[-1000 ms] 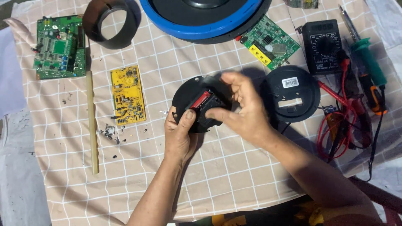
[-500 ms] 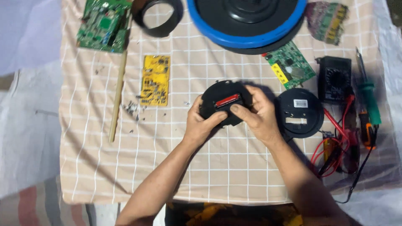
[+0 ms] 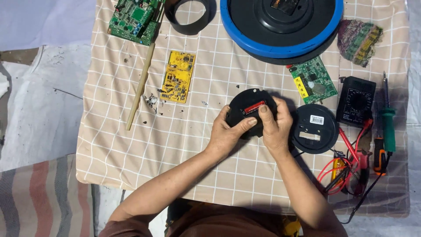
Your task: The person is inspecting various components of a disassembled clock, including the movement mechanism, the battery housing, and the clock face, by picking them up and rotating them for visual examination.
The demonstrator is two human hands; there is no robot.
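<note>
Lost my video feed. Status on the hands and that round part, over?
Both hands on the round black unit: left hand, right hand. Red battery showing in it. Black round cover alongside, nothing obstructing.

Left hand [image 3: 226,134]: we are curling its fingers [image 3: 245,124] inward, thumb pressing up.
Right hand [image 3: 276,125]: we are cupping it palm-down, thumb beside the left.
Forearms: we are angling both inward.

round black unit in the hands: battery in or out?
In. A red cylindrical cell sits in the slot on the round black unit, held by the left hand and right hand.
</note>
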